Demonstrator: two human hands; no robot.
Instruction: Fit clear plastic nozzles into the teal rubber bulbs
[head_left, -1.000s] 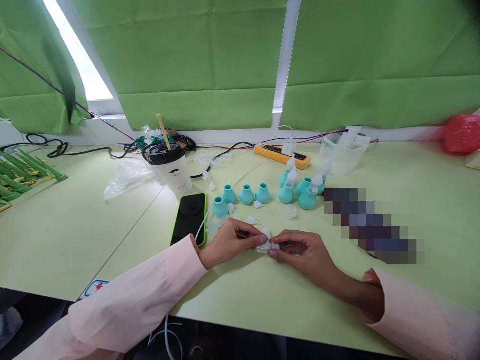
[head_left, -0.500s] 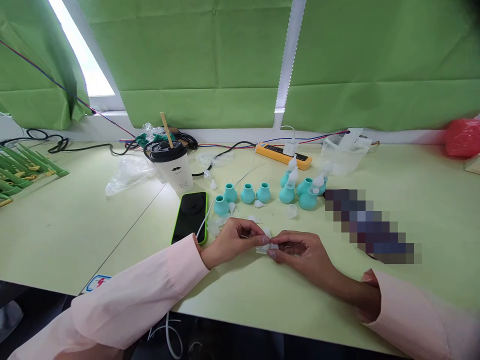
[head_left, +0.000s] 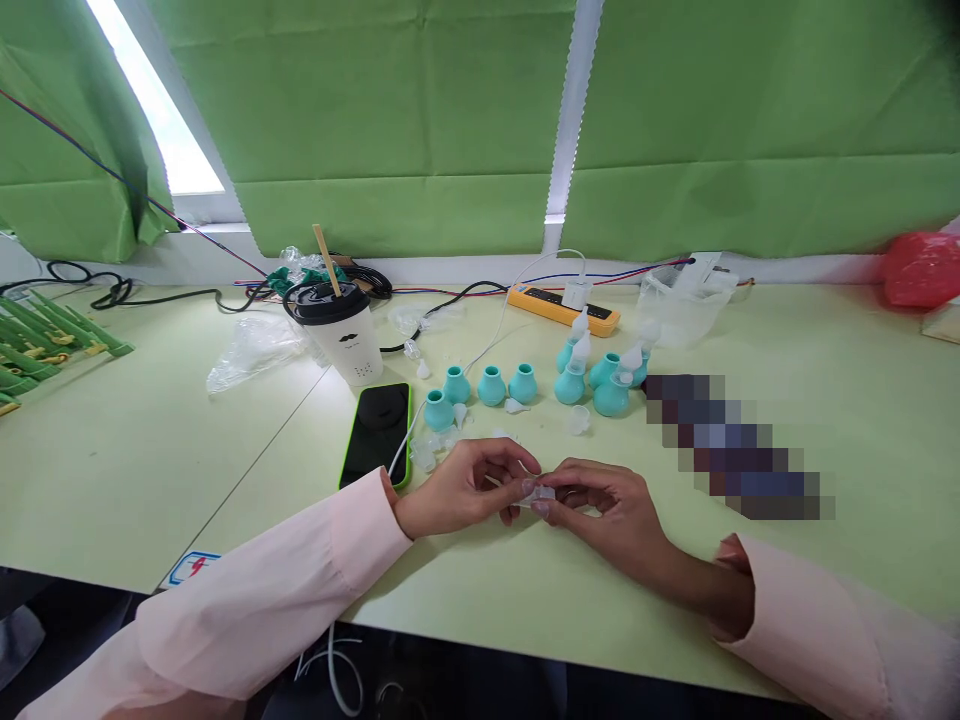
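Observation:
Between the fingertips of both hands is a small clear plastic piece (head_left: 543, 493), mostly covered by fingers, so its full shape is hidden. My left hand (head_left: 466, 487) pinches its left side with thumb and fingers. On its right side, my right hand (head_left: 611, 512) grips it the same way. Just beyond the hands stand several open-topped turquoise rubber bulbs (head_left: 491, 387). To their right, more turquoise bulbs (head_left: 611, 397) carry translucent pointed tips (head_left: 582, 347). A clear cup-shaped piece (head_left: 578, 420) and loose clear plastic parts (head_left: 433, 447) lie nearby.
A phone (head_left: 377, 435) with a white cable lies left of the hands, a lidded paper cup (head_left: 346, 342) behind it. Farther back are a yellow power strip (head_left: 562, 308) and a translucent bag (head_left: 686, 305). A pixelated object (head_left: 735, 450) lies right; green plastic frames (head_left: 52, 335) sit far left.
My left fingers have shifted around the clear plastic piece, some now showing below it. The pale tip that stood above the fingertips is no longer visible. The view has moved slightly.

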